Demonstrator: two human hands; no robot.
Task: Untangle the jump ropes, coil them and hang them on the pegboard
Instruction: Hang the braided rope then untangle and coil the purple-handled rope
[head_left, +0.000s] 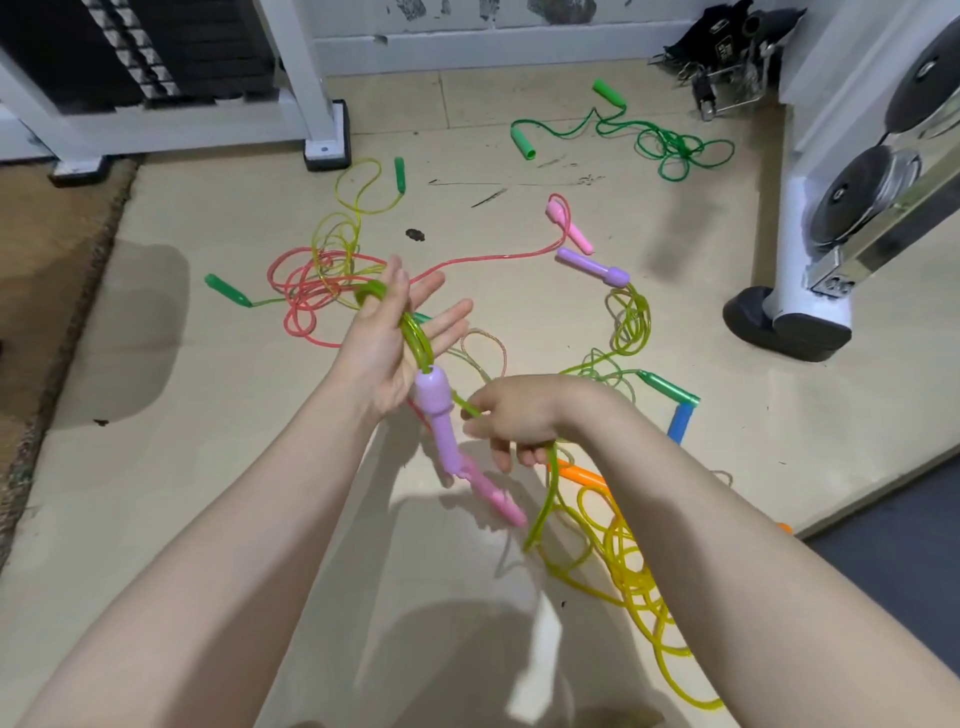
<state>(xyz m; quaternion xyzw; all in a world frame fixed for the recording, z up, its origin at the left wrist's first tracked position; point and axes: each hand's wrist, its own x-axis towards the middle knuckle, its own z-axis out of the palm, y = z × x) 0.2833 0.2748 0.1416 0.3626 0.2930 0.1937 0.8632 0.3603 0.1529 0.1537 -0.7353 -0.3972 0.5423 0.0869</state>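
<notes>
A white machine frame (306, 67) stands at the top left on the beige floor (519, 322), its black-capped foot (327, 148) beside a brown mat (47, 244) along the left edge. At the right, round weight plates (862, 197) hang on a white upright (810, 244), with a heap of black straps and metal clips (727, 67) against the far wall

The left hand (387, 332), fingers spread, wears green rope (415, 338) loops; the right hand (511, 415) pinches the rope.
</notes>
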